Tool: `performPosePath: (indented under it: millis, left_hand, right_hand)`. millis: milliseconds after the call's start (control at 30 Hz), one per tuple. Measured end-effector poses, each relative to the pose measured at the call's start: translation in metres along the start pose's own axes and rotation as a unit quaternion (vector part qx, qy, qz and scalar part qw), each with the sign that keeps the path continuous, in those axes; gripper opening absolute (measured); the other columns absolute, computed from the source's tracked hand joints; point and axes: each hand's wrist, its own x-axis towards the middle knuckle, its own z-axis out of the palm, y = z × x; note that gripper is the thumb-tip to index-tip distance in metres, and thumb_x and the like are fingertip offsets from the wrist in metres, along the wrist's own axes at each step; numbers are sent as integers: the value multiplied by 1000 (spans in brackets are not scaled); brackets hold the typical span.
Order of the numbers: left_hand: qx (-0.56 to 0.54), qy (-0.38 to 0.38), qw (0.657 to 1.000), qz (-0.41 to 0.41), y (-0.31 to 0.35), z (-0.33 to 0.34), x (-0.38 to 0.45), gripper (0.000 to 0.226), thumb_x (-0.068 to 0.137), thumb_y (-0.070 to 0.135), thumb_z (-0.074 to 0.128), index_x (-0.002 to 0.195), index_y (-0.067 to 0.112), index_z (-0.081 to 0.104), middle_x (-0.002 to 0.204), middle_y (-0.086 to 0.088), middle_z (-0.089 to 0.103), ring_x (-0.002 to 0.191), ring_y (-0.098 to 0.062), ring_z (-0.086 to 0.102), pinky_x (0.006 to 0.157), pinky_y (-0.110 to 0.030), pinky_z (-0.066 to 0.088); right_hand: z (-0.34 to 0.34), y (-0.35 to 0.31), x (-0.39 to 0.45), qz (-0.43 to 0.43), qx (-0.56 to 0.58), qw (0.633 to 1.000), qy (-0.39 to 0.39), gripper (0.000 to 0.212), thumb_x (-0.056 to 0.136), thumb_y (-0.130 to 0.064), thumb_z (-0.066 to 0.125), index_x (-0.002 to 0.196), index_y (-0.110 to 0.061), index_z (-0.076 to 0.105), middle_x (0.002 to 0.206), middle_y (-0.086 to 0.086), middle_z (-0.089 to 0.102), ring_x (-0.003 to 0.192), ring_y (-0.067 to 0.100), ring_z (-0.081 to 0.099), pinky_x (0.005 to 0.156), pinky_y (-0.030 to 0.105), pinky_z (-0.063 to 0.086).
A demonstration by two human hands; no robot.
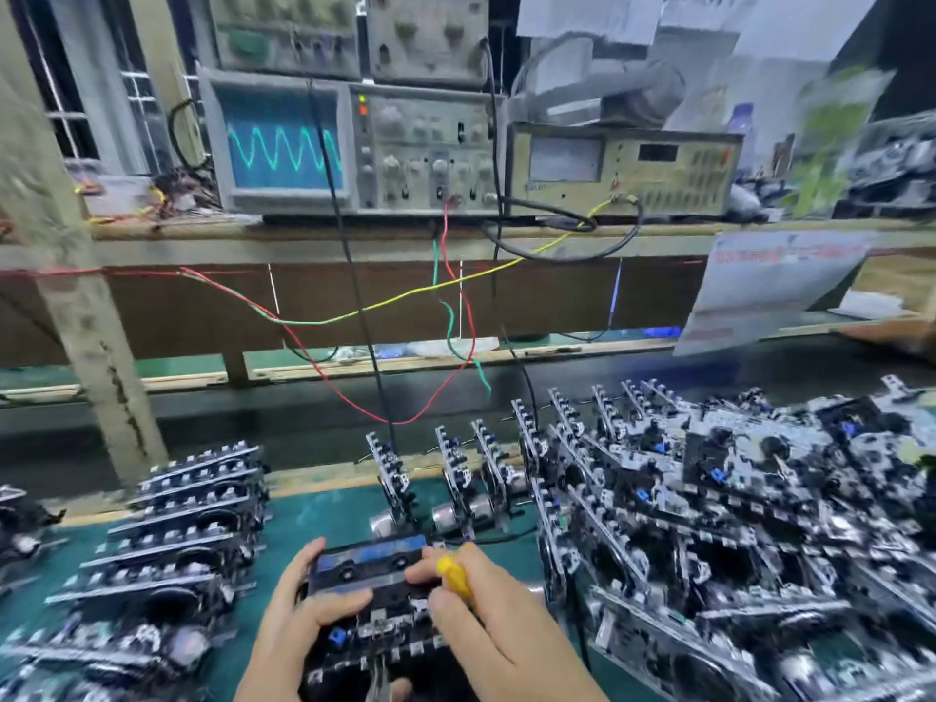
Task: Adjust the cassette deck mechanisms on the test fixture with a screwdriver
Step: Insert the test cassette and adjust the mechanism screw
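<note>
Lower centre of frame, on the green bench (314,519):
- Left hand (299,610): grip curled round cassette deck mechanism (375,600); steady it.
- Right hand (486,620): grip pinching yellow screwdriver (453,575); turn slightly, watching oscilloscope (283,144), upper left.

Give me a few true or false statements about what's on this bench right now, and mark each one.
1. The oscilloscope shows a wave trace. True.
2. The right hand holds a yellow-handled screwdriver. True.
3. The cassette is red. False: it is blue and black.
4. The left hand hangs free of the deck. False: its fingers grip the deck's left side.
5. Decks are piled at the right. True.
</note>
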Motion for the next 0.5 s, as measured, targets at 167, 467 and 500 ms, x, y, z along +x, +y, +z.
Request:
performPosePath:
  millis: [167, 467, 500]
  left_hand:
    - [-21, -1, 1000, -17, 5, 4, -1, 116, 7, 30, 72, 121, 25, 55, 130, -1, 46, 116, -15, 39, 93, -33, 29]
    - [-6, -8, 1000, -6, 8, 7, -5, 110, 19, 29, 77, 126, 28, 54, 128, 3, 43, 113, -15, 39, 93, -35, 28]
    - [-4, -12, 1000, -3, 9, 8, -5, 111, 14, 35, 75, 123, 29, 53, 129, 3, 43, 113, -16, 39, 94, -35, 28]
  right_hand:
    - [-3, -9, -4, -57, -71, 995, 43, 26, 103, -33, 34, 122, -26, 51, 125, -21, 43, 119, -10, 33, 100, 11, 28]
    - [-25, -7, -4, -77, -99, 986, 107, 9, 97, -30, 64, 105, -28, 68, 105, -19, 49, 109, 1, 45, 95, 20, 38]
    - [-23, -6, -5, -76, -106, 985, 115, 10, 97, -33, 65, 106, -30, 69, 102, -18, 49, 105, 0, 45, 93, 18, 38]
